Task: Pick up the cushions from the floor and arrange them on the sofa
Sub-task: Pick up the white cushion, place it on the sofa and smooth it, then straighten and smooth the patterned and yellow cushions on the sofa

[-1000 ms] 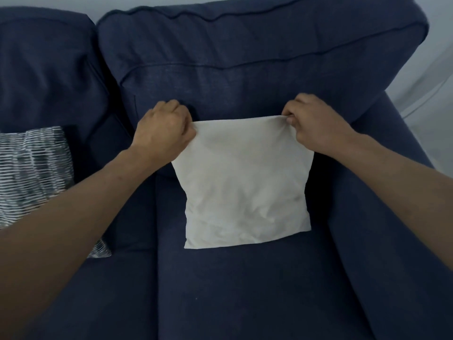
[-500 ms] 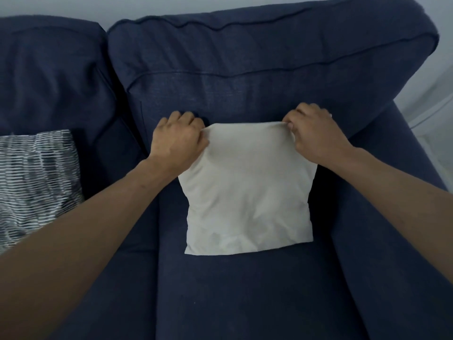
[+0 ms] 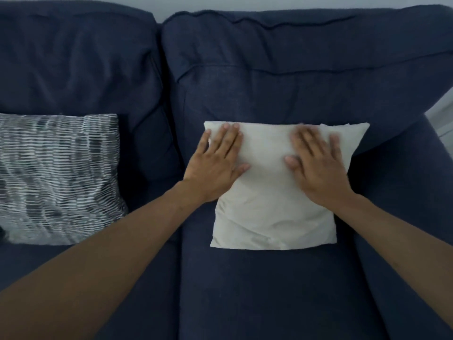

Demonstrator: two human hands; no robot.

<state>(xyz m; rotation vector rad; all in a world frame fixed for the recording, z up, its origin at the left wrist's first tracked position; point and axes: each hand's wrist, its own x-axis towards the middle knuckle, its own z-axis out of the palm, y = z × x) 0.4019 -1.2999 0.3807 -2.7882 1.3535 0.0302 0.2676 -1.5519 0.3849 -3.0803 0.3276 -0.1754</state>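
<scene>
A plain white cushion (image 3: 272,212) stands on the right seat of the dark blue sofa (image 3: 269,290), leaning against the back cushion. My left hand (image 3: 218,163) lies flat on its upper left part with fingers spread. My right hand (image 3: 316,163) lies flat on its upper right part, fingers apart too. Neither hand grips the fabric. A grey and white striped cushion (image 3: 56,177) leans against the back on the left seat, away from both hands.
The sofa's right armrest (image 3: 407,217) rises just right of the white cushion. A pale wall (image 3: 161,6) shows above the sofa back. The seat in front of the white cushion is bare blue fabric.
Both hands let go of the white cushion's top corners and now press flat on its front. The cushion's top edge has spread wider. The view has shifted, showing more of the striped cushion.
</scene>
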